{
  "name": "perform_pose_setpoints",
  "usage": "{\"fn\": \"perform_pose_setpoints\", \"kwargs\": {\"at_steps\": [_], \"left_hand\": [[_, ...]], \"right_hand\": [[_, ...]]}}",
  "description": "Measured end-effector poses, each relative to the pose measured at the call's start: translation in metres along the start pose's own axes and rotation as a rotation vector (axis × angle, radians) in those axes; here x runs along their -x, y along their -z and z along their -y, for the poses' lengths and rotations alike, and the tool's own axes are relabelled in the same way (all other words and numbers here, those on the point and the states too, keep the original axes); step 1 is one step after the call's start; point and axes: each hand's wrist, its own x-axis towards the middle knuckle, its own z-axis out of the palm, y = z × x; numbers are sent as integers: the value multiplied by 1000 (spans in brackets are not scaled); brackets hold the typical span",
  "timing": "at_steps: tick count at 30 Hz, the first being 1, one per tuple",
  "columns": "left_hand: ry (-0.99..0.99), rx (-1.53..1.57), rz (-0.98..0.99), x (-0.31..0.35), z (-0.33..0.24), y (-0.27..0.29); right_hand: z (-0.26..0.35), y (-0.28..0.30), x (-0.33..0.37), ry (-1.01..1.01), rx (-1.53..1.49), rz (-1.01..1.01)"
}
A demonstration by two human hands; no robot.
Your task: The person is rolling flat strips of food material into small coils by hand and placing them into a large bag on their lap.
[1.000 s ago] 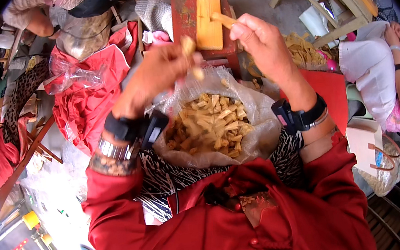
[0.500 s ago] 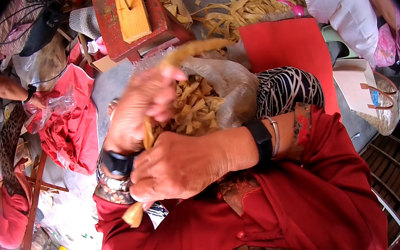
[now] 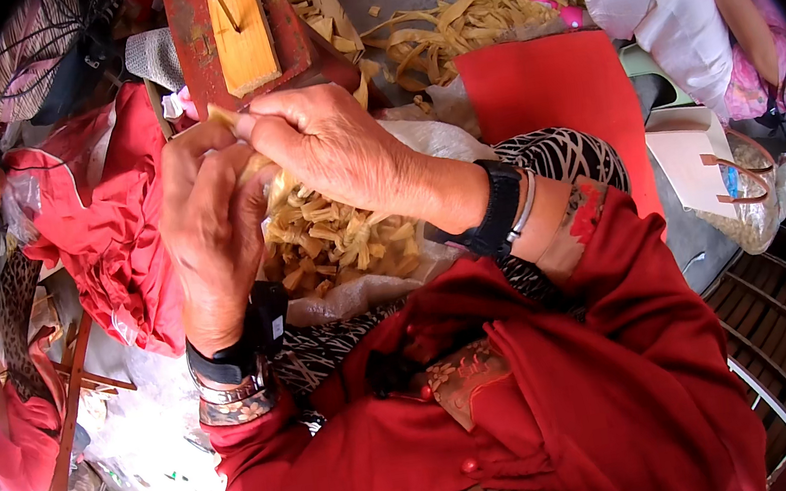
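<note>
My left hand (image 3: pixel 207 205) and my right hand (image 3: pixel 336 149) meet above an opened clear plastic bag (image 3: pixel 439 138) on my lap. Both sets of fingers are closed on a tan dried strip (image 3: pixel 222 117); its tip shows above the fingertips, and most of the rest is hidden by them. Under my hands, the bag holds many short folded or knotted pieces (image 3: pixel 342 237) of the same tan material.
Ahead stands a worn red stool (image 3: pixel 193 43) bearing a wooden block (image 3: pixel 246 51) with a metal spike. Long tan strips (image 3: pixel 473 21) lie heaped on the floor beyond. A red sheet (image 3: pixel 552 95) is at my right, red cloth (image 3: pixel 118 232) at my left. Other people sit on both sides.
Both hands have moved forward, away from my chest and toward the stool, and are now together. My right hand has swung from near my left wrist to the left hand's fingertips.
</note>
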Motion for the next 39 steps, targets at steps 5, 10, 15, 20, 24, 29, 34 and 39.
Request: {"fn": "perform_pose_setpoints", "kwargs": {"at_steps": [5, 10, 15, 20, 24, 29, 34, 39], "left_hand": [[54, 36, -12, 6, -3, -3], [672, 910, -43, 14, 7, -1], [787, 1429, -138, 12, 0, 5], [670, 1240, 41, 20, 3, 7], [294, 446, 75, 6, -8, 0], [716, 849, 34, 11, -10, -7], [876, 1479, -36, 16, -9, -8], [751, 1743, 1, 14, 18, 5]], "right_hand": [[1, 17, -5, 14, -38, 295], [5, 20, 0, 144, -12, 260], [-1, 13, 0, 356, -50, 193], [-1, 28, 2, 340, -61, 268], [-8, 23, 5, 291, -71, 265], [-11, 12, 7, 267, -187, 110], [-2, 28, 4, 136, -50, 200], [-12, 43, 2, 243, 152, 145]]}}
